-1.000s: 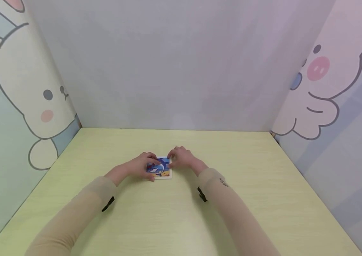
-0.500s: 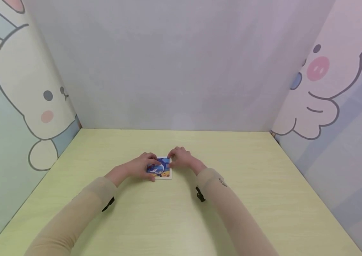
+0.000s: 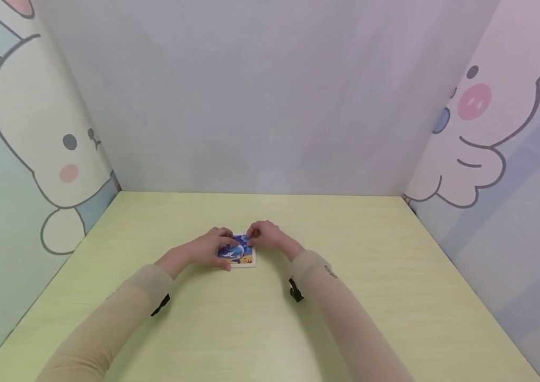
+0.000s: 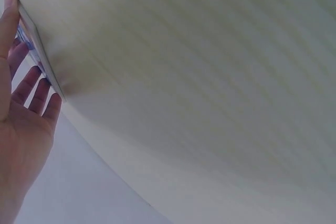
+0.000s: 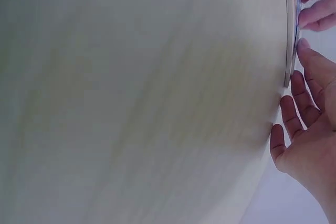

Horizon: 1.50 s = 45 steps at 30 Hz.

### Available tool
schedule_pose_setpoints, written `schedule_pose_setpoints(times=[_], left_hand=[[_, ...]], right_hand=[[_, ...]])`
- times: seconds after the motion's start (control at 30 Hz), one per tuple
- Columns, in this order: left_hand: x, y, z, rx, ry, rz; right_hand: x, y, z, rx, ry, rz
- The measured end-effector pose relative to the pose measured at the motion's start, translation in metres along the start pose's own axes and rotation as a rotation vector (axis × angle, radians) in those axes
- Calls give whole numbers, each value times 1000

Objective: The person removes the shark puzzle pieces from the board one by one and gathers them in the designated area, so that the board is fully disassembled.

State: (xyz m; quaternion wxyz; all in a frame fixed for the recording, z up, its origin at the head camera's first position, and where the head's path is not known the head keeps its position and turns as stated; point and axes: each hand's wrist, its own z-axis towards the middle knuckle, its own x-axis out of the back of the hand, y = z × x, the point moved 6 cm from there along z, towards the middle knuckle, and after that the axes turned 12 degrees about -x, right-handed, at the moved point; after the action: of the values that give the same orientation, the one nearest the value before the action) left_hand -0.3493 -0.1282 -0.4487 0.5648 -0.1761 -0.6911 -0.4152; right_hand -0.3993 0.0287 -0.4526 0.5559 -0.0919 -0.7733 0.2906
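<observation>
A small square picture board [image 3: 236, 255] with a white rim and a blue, orange and white picture lies flat. My left hand [image 3: 205, 249] spans its left part, thumb at the near edge, a finger across the picture; in the left wrist view the left hand [image 4: 26, 103] holds the board [image 4: 39, 51] by its edges. My right hand [image 3: 267, 235] is at the far right corner, thumb and forefinger close together over the picture. The right wrist view shows the right hand [image 5: 312, 114] with fingers slightly bent and thumb touching the board [image 5: 290, 35]. Fingers hide parts of the picture.
The board rests on a pale yellow table [image 3: 232, 329]. A grey curtain [image 3: 260, 95] stands behind the table, and side panels carry a cartoon rabbit [image 3: 45, 122] on the left and a pink-nosed animal [image 3: 499, 95] on the right.
My right hand has shifted slightly left, its fingertips moving from the board's right rim onto the upper right of the picture. The left hand and the board look nearly unchanged.
</observation>
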Motion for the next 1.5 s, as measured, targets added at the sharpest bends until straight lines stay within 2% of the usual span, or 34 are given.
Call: schedule_pose_setpoints(times=[0.2, 0.33, 0.5, 0.63, 0.83, 0.97, 1.13, 1.5], left_hand=[[0, -2, 0, 2, 1, -5], [1, -1, -1, -16, 7, -1], [3, 3, -1, -36, 13, -7], [3, 3, 0, -27, 7, -11], [0, -3, 0, -1, -1, 10], [0, -3, 0, -13, 16, 7], [0, -3, -2, -47, 25, 5], [-1, -8, -4, -44, 15, -11]], right_hand=[[-1, -4, -2, -3, -9, 42], [0, -5, -3, -1, -22, 61], [1, -3, -3, -9, -38, 32], [2, 1, -3, -2, -44, 2], [2, 4, -3, 8, -72, 27], [1, 4, -4, 7, -91, 41], [0, 6, -3, 1, -87, 22], [0, 4, -4, -10, -72, -15]])
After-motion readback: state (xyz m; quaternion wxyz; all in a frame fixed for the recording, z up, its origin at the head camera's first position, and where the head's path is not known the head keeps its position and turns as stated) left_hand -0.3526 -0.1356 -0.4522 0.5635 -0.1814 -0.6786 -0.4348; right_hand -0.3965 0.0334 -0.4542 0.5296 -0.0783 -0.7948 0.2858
